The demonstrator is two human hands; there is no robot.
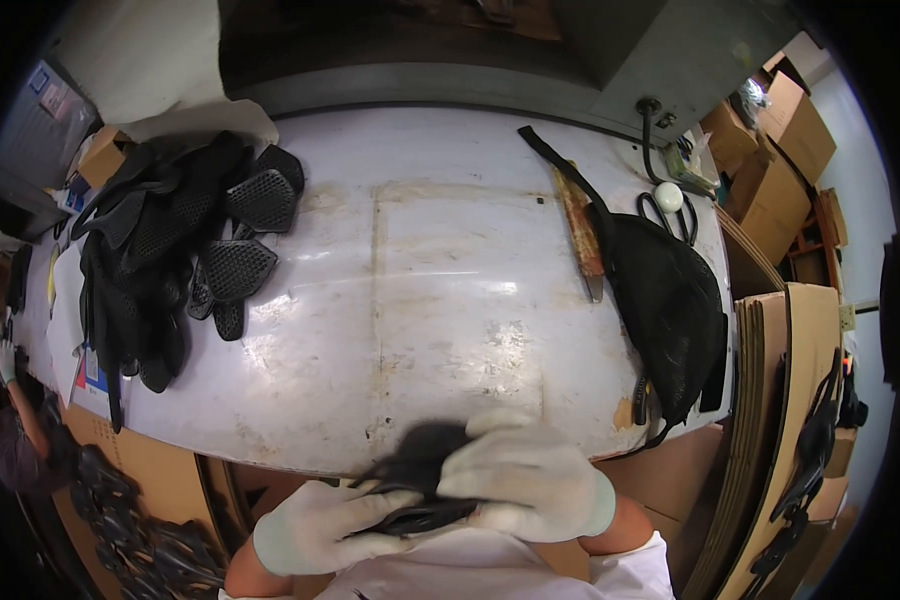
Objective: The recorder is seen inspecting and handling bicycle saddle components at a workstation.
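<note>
At the near edge of the table, both my hands wear pale gloves and hold a black flexible piece [425,455], partly blurred by motion. My left hand [335,525] is closed on its lower left side, fingers pointing right. My right hand [530,480] grips it from the right, with the fingers bent over it. The gloves hide much of its outline, so its exact kind cannot be made out.
A heap of black mesh-textured pieces [150,240] lies on the table [450,230] at left. Toward the right are a rusty blade-like tool [580,235] and a black strapped mesh item [665,300]. Cardboard [810,370] stands beyond. Another person's gloved hand [7,360] shows far left.
</note>
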